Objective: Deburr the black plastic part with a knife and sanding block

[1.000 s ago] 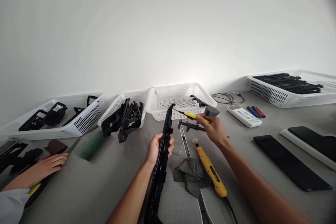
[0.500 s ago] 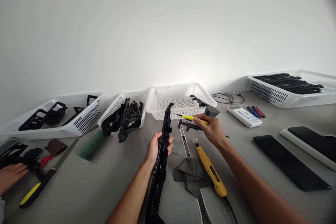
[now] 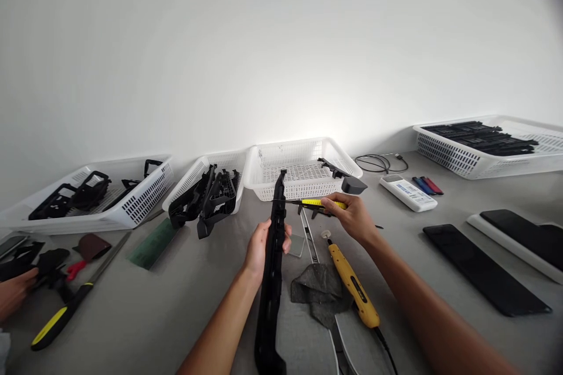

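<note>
My left hand (image 3: 257,251) is wrapped round the middle of a long black plastic trim part (image 3: 270,287), which stands lengthwise before me, its narrow end pointing away. My right hand (image 3: 352,215) pinches a yellow-handled tool (image 3: 312,203) with a thin dark shaft; its exact kind I cannot make out. The shaft reaches left to the part's upper section and seems to touch it. Beneath my right hand lies a dark caliper (image 3: 314,211), partly hidden. A crumpled dark grey cloth (image 3: 319,290) and a yellow corded power tool (image 3: 354,287) lie between my forearms.
White baskets stand along the wall: a middle one (image 3: 288,192) with a black part on its rim, others holding black parts (image 3: 220,199). A file (image 3: 79,299) lies left, near another person's hand (image 3: 15,293). Right are a white device (image 3: 408,193) and a black slab (image 3: 484,269).
My right hand has brought the yellow-handled tool left and slightly down, so its shaft now meets the black trim part. That part has turned a little in my left hand.
</note>
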### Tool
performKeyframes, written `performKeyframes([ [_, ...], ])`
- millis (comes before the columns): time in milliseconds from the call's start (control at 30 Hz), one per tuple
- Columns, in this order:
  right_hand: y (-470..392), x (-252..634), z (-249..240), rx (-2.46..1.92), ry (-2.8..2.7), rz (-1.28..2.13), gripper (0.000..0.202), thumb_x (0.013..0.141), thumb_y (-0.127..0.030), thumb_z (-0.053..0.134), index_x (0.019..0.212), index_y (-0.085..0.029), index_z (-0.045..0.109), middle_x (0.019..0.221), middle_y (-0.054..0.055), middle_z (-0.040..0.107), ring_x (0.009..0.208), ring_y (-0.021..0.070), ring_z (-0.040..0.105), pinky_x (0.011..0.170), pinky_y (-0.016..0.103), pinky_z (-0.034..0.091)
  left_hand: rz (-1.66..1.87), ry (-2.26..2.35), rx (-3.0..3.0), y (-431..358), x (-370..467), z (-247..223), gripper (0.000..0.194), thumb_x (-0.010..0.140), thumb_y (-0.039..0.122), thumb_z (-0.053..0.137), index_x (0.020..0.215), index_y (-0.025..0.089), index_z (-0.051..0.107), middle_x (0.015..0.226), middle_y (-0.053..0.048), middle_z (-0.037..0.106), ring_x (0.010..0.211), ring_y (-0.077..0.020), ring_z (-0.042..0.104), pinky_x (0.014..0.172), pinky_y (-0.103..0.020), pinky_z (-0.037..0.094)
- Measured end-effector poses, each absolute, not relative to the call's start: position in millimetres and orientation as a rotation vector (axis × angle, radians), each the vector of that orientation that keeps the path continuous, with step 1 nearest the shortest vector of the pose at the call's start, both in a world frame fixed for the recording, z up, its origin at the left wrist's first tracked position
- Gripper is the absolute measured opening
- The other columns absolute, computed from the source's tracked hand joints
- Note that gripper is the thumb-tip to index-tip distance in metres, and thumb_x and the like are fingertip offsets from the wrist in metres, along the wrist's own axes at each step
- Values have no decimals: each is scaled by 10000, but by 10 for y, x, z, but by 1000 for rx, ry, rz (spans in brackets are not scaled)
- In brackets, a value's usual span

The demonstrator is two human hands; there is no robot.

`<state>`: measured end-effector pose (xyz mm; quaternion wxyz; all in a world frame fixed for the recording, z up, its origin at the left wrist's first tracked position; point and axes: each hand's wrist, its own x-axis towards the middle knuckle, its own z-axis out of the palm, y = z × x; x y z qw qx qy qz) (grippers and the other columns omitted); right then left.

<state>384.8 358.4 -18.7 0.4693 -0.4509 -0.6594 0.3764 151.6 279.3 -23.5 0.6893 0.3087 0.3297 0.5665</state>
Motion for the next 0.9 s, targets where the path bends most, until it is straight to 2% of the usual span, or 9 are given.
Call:
performKeyframes([
  [133, 3609, 3834, -216, -1154, -1547, 832, 577, 863, -714, 656, 878, -147, 764, 766, 64, 686, 686, 194, 559, 589, 282, 407, 1230, 782, 719, 2725, 1567, -181, 260, 904, 423, 597, 913, 164, 605, 871, -71, 688, 585, -133, 580, 573, -262, 462],
  [233, 3618, 3842, -223, -1210, -1507, 765, 638, 852, -741, 641, 934, -124, 781, 703, 47, 638, 621, 174, 505, 543, 277, 367, 1123, 755, 742, 2688, 1590, -166, 235, 863, 352, 626, 1036, 199, 580, 872, -39, 660, 630, -164, 624, 573, -281, 505],
  [367, 3592, 3862, -182, -1226, -1487, 754, 626, 845, -722, 660, 913, -115, 796, 697, 53, 642, 624, 181, 522, 544, 283, 376, 1072, 801, 770, 2677, 1595, -181, 296, 856, 288, 648, 1134, 247, 553, 822, 23, 579, 557, -117, 554, 490, -234, 457],
  [467, 3563, 3879, -135, -1215, -1458, 731, 578, 840, -689, 684, 843, -121, 793, 713, 66, 667, 663, 201, 565, 564, 289, 409, 1098, 818, 777, 2681, 1588, -178, 288, 865, 308, 692, 1109, 249, 550, 834, 28, 560, 548, -90, 518, 464, -200, 393],
  [567, 3544, 3893, -98, -1203, -1422, 717, 541, 829, -664, 700, 840, -131, 794, 712, 67, 674, 686, 220, 594, 567, 290, 420, 1123, 836, 774, 2679, 1584, -152, 271, 862, 321, 726, 1038, 237, 539, 870, 18, 565, 584, -88, 537, 479, -197, 384],
  [667, 3529, 3891, -78, -1174, -1439, 728, 525, 830, -652, 704, 859, -136, 797, 748, 74, 696, 711, 230, 615, 602, 298, 438, 1118, 844, 776, 2673, 1582, -125, 291, 856, 317, 731, 1063, 235, 544, 878, 16, 564, 600, -93, 545, 487, -202, 388],
  [767, 3516, 3875, -82, -1181, -1449, 709, 543, 843, -665, 687, 869, -134, 799, 711, 64, 676, 643, 204, 572, 565, 293, 398, 1113, 839, 786, 2671, 1582, -119, 318, 843, 294, 716, 1103, 237, 542, 878, 17, 564, 602, -99, 545, 485, -208, 391],
  [900, 3504, 3844, -114, -1199, -1510, 675, 557, 879, -672, 654, 905, -136, 801, 653, 47, 647, 581, 182, 526, 527, 286, 355, 1145, 831, 796, 2678, 1587, -145, 290, 808, 230, 667, 1052, 231, 509, 900, 11, 584, 607, -104, 560, 486, -212, 393],
])
